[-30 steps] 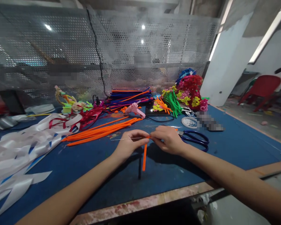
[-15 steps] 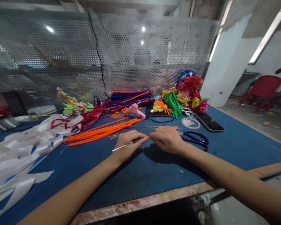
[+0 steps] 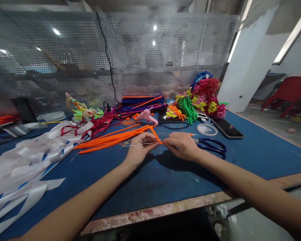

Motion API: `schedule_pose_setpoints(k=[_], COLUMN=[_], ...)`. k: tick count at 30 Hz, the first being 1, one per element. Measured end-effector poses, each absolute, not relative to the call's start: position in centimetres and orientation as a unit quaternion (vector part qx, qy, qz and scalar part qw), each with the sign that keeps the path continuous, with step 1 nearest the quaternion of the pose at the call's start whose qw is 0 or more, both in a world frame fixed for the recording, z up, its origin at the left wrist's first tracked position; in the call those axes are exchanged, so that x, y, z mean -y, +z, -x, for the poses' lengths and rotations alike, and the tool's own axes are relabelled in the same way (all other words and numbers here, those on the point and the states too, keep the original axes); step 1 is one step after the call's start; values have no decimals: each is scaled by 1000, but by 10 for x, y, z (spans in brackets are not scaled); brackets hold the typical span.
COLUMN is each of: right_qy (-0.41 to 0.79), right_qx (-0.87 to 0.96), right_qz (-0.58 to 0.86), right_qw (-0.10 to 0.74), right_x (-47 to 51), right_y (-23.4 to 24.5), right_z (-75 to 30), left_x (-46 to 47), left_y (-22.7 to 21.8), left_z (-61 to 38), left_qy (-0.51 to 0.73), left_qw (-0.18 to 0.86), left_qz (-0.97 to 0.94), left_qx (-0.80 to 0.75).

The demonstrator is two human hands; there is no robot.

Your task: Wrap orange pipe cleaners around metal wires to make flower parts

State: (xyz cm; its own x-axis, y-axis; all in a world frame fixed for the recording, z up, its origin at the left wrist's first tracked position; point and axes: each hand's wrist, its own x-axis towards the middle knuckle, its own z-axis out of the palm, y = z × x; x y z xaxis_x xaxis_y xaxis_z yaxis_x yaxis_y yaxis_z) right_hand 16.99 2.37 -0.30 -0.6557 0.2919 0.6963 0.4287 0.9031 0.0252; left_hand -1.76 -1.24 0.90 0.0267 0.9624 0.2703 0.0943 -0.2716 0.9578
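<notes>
A thin metal wire is pinched in my left hand, its bare end pointing left. At its other end sits a short orange pipe cleaner, bent around the wire between my two hands, one part sticking up and to the left. My right hand is closed, thumb and fingertips pinching the pipe cleaner at the wire's tip. Behind my left hand lies a bundle of long orange pipe cleaners. Blue-handled scissors rest just right of my right hand, their blades partly hidden.
A pink glue gun stands behind the hands. To the right are a dish of white beads, a phone and green pipe cleaner pieces. White ribbons cover the left side. A perforated metal screen closes off the back.
The orange pipe cleaner now shows a length rising from between my fingers, where only a small bit showed before. The wire has swung closer to level. The whole view has shifted slightly.
</notes>
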Motion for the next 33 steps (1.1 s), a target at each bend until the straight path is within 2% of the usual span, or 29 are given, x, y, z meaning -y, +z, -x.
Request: schedule_pose_setpoints(k=[9,14,25,28,33], right_qy=[-78,-81,-83,-86,-91], right_qx=[907,907,913,914,915], right_qz=[197,199,197,196,191], right_qw=[364,362,347,344,342], right_x=[-23,-24,-24,-24,-24], right_y=[-2,-4,-5,-6,-7], right_z=[-171,-171,-170,-170,-170], left_x=[16,15,11,10,16], left_y=[11,12,15,16,21], left_z=[17,19,24,28,32], left_qy=[494,470,420,413,366], left_qw=[451,421,463,410,200], left_qz=[-612,-646,-629,-679,-816], left_qx=[-422,-429,-462,-447,-400])
